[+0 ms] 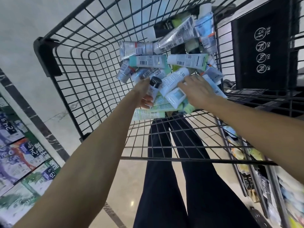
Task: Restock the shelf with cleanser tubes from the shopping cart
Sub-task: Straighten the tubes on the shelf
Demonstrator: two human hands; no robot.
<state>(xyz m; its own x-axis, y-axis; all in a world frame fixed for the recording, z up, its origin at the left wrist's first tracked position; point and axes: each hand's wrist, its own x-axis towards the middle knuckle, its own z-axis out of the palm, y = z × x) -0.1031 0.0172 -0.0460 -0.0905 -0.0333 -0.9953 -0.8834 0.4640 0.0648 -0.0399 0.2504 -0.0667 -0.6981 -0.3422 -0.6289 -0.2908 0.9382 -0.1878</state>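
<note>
Pale polished floor shows through the wire mesh of the black shopping cart, with dark-trousered legs below the basket. Cleanser tubes lie in a loose heap toward the cart's far right corner, crossing one another at all angles.

The left hand holds a white tube with a black cap, fingers curled round its body just below the cap. The right hand lies palm-down on the heap, fingers spread flat over a large white tube; whether they have closed on anything underneath cannot be told.

These tubes look light and squeezable, with smooth plastic skins that could well slip against each other. A firm grip round the middle of the body seems safest; the crimped tail is thin and the cap end may turn in the hand. Pulling one from beneath others would likely shift the heap.

Much stays unclear. The right hand's fingertips are hidden behind the tubes. Labels are too small or blurred to read. Shelf goods at the frame's right edge and the boxes at left are smeared and cut off, so the shelf to restock cannot be picked out.
</note>
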